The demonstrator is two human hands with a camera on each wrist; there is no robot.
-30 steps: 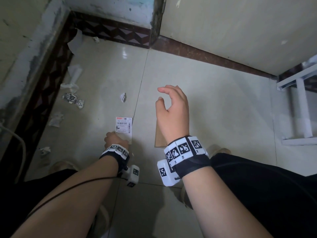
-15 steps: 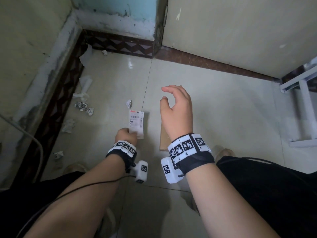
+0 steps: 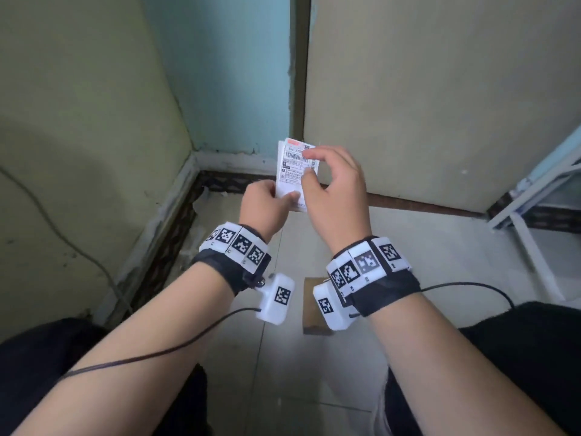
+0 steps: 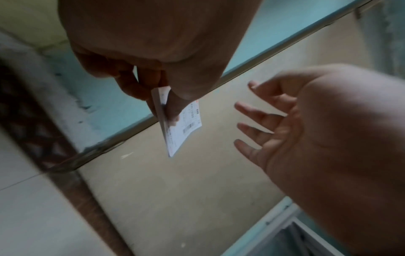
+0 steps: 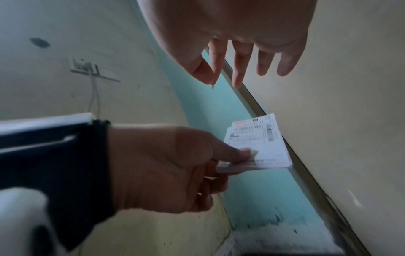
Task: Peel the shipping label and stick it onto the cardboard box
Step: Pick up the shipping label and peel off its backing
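A thin stack of white shipping labels [image 3: 294, 166] with barcodes is held upright in the air in front of the wall corner. My left hand [image 3: 287, 196] pinches its lower end between thumb and fingers, which also shows in the left wrist view [image 4: 162, 97]. My right hand [image 3: 309, 166] hovers at the stack's right edge with its fingers spread and relaxed; the right wrist view shows those fingers [image 5: 236, 69] apart from the labels [image 5: 258, 143]. The brown cardboard box [image 3: 314, 305] lies on the floor tiles below, partly hidden between my wrists.
A white metal frame [image 3: 534, 196] stands at the right by the wall. A cable [image 3: 63, 237] runs down the left wall. The patterned skirting [image 3: 220, 182] meets the corner. My legs in black trousers flank the box.
My left hand has lifted the labels from the floor up in front of the wall. My right hand has come across to their right edge. The head view has tilted upward.
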